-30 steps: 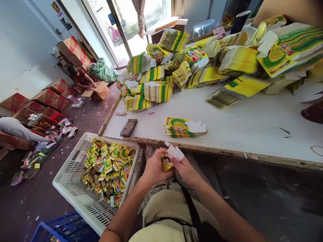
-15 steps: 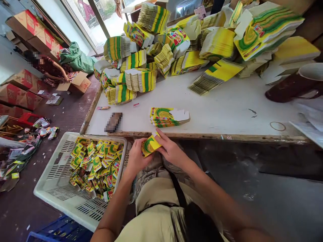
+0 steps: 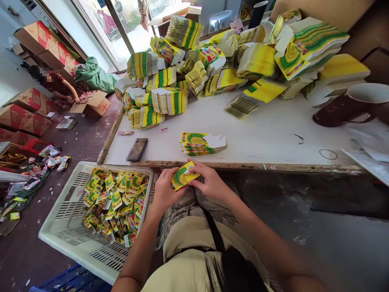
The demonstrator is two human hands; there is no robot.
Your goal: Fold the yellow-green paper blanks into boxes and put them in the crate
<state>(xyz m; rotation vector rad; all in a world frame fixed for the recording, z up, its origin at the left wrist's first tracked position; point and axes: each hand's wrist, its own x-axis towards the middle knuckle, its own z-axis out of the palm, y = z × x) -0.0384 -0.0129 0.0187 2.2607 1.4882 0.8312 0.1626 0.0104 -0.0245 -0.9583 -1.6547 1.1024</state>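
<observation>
A small yellow-green carton (image 3: 181, 177) is held between both hands, just off the table's front edge. My left hand (image 3: 165, 188) grips its left end, and my right hand (image 3: 207, 180) pinches its right end near a white flap. On the white table (image 3: 258, 142) beyond them lies a short stack of flat yellow cartons (image 3: 202, 143) with white flaps pointing right. Left of my left hand stands a white plastic basket (image 3: 65, 202) holding many small yellow cartons (image 3: 117, 202).
Bundles of flat cartons (image 3: 170, 101) are heaped along the table's back. A dark mug (image 3: 340, 106) lies tilted at the right, near a rubber band (image 3: 328, 154). A blurred dark object (image 3: 137, 149) is at the front left. A person (image 3: 57, 83) sits beside an open box (image 3: 92, 103).
The right end of the carton is now extended further right, with my right hand shifted slightly right along it. The camera view has shifted a little.
</observation>
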